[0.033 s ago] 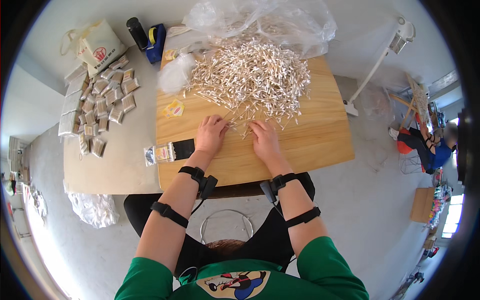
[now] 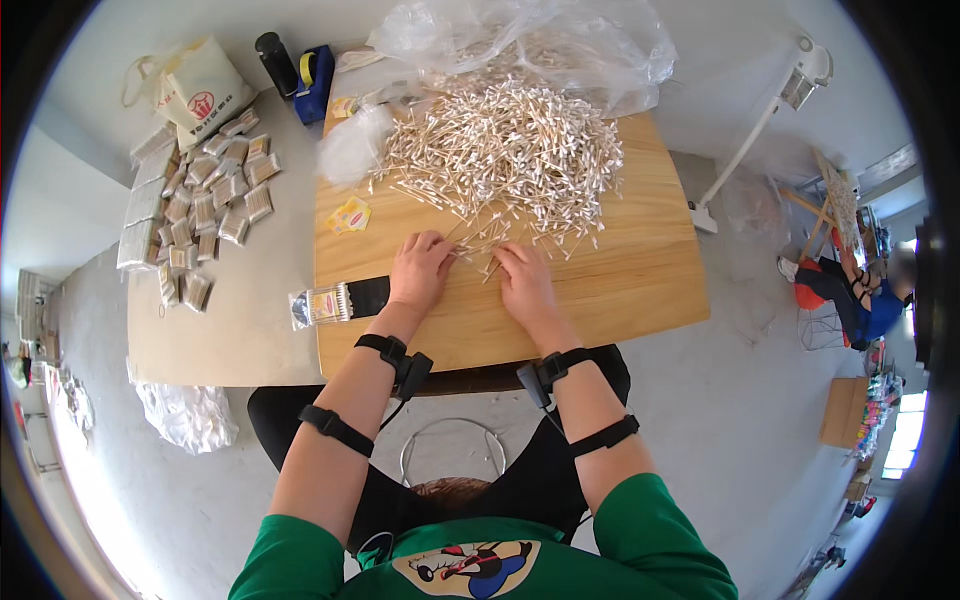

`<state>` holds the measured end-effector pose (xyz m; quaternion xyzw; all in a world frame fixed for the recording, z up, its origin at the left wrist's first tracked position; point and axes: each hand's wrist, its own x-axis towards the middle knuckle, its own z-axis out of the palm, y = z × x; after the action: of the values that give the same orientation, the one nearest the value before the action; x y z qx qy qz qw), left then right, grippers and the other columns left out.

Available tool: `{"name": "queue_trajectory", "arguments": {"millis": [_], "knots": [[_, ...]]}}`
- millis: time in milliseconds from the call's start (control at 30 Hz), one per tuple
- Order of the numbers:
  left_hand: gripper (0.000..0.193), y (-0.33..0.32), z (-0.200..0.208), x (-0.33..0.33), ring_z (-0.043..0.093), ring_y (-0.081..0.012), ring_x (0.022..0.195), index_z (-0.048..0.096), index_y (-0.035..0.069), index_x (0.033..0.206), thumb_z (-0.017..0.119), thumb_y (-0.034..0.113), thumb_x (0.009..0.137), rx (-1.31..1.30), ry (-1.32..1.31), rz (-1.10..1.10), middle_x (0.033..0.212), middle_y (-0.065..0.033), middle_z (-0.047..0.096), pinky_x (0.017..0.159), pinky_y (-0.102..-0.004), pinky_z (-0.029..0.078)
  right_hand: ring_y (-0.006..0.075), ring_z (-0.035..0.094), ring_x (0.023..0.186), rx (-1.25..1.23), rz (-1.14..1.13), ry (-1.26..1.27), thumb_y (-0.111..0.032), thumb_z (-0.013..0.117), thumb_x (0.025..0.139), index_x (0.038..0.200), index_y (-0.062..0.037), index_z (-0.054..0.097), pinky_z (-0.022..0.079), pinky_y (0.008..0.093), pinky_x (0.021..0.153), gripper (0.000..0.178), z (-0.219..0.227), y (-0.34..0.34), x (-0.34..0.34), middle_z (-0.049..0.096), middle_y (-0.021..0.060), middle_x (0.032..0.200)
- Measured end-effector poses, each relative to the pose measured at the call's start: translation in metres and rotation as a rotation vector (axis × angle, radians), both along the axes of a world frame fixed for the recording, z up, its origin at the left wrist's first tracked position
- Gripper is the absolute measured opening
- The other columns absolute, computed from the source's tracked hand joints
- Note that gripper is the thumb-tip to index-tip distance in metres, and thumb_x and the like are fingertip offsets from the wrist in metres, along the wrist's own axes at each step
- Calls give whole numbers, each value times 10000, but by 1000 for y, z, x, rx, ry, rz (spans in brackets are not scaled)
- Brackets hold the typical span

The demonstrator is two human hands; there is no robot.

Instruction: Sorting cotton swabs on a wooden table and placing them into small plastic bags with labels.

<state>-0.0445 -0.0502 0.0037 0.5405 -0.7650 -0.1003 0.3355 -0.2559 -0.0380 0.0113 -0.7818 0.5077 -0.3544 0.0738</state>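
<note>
A big heap of cotton swabs (image 2: 510, 150) with wooden sticks and white tips covers the far half of the wooden board. At its near edge, my left hand (image 2: 420, 272) is closed, thumb and fingers pinching a few swabs that stick out to the right. Facing it, my right hand (image 2: 526, 284) has its fingertips drawn together on swab sticks at the heap's front; how many is too small to tell. Beside my left wrist lies a clear packet of cotton swabs (image 2: 328, 303) with a yellow label, against a black flat piece (image 2: 369, 297).
Small filled swab packs (image 2: 205, 215) lie piled on the left table, near a cloth bag (image 2: 205, 95), a black bottle (image 2: 275, 62) and a blue tape dispenser (image 2: 314, 85). Yellow cards (image 2: 349, 215) lie left of the heap. Clear plastic (image 2: 560, 50) drapes behind it.
My right hand has shifted very slightly to the left, toward my left hand. The left hand stays nearly in place.
</note>
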Motion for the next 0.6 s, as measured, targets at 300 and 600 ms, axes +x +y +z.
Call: {"name": "queue_trajectory", "arguments": {"millis": [300, 600], "knots": [[169, 56, 2, 32, 603, -299, 921, 697, 101, 986, 724, 133, 822, -52, 26, 174, 966, -76, 615, 798, -421, 503, 352, 578, 964, 169, 110, -103, 50, 652, 739, 1039, -46, 669, 487, 450, 846, 315, -13, 51, 68, 605, 122, 987], [175, 80, 16, 36, 531, -332, 1207, 706, 107, 944, 761, 122, 779, -40, -7, 63, 1245, -99, 577, 1000, -466, 444, 325, 565, 1100, 15, 77, 83, 40, 631, 755, 1128, -110, 711, 464, 446, 947, 409, 10, 31, 45, 606, 86, 1253]]}}
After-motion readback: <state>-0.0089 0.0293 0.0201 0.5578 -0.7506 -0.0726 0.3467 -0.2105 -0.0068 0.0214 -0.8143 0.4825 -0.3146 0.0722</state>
